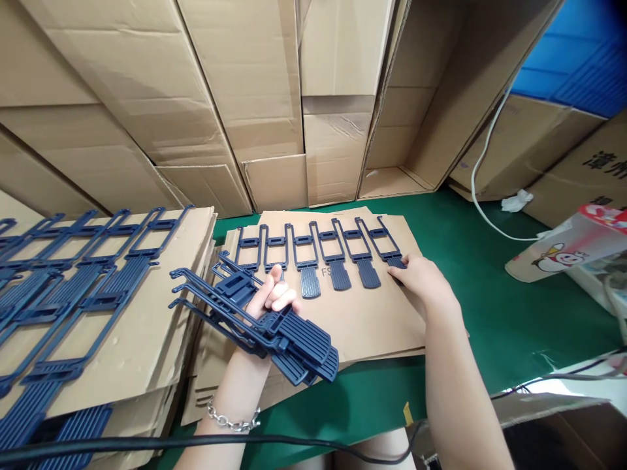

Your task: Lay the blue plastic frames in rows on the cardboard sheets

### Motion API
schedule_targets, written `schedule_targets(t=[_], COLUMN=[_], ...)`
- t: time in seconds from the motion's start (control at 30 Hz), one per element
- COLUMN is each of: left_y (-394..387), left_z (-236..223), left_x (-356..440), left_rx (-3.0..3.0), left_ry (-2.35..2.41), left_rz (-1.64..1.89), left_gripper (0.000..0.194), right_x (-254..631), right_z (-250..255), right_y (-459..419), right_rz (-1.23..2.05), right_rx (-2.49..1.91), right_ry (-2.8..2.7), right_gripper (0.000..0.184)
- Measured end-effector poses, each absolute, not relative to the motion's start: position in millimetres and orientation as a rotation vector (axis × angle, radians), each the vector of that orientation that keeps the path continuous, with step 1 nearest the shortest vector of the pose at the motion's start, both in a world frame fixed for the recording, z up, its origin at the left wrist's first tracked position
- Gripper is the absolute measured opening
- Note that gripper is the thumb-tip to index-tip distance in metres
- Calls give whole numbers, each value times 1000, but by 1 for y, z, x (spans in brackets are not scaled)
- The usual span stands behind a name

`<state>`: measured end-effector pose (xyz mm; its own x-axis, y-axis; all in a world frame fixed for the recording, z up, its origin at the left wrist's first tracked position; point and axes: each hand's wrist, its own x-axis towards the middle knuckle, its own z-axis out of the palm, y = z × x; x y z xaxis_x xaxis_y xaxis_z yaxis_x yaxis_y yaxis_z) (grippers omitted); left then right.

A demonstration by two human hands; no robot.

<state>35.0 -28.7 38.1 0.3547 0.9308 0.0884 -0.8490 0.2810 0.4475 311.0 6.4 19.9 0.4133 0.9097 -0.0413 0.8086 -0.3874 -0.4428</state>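
Several ribbed blue plastic parts [289, 339] are bunched in the person's left hand [272, 294], its fingers closed around them. The open right hand [424, 277] touches the end of the last part [396, 262] in a row laid on a cardboard sheet [392, 326] on the green table [480, 313].

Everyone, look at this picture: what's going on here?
A person's left hand grips a bundle of ribbed blue plastic pieces. The right hand touches the end of a row of the same pieces, laid side by side on a cardboard sheet on a green bench. More lie on a cardboard stack to the left.
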Motion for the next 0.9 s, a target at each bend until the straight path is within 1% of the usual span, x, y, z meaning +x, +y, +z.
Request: schedule_targets(t=[0.23, 0.6, 0.7, 0.8, 0.87, 0.9], left_y=[-29, -27, -27, -29, -31, -32], left_z=[40, 42, 41, 40, 40, 40], left_x=[36, 41, 42, 43, 43, 43], left_rx=[432, 438, 466, 458, 416, 393], left_ry=[235, 306, 306, 249, 206, 191], left_rz=[1206, 1181, 1180, 1146, 1103, 1085], left_gripper=[19, 21, 20, 20, 23, 25], right_x=[313, 309, 309, 305, 301, 298], right_z=[15, 17, 17, 32, 47, 53], right_y=[10, 8, 11, 0, -21, -35], right_rz=[387, 381, 365, 98, -77, -86], right_rx=[-2314, -2319, -2293, -2018, -1673, -1516], right_ry=[-1479, -1477, -1469, -1459, -1376, -1322], right_gripper=[42, 37, 42, 47, 42, 40])
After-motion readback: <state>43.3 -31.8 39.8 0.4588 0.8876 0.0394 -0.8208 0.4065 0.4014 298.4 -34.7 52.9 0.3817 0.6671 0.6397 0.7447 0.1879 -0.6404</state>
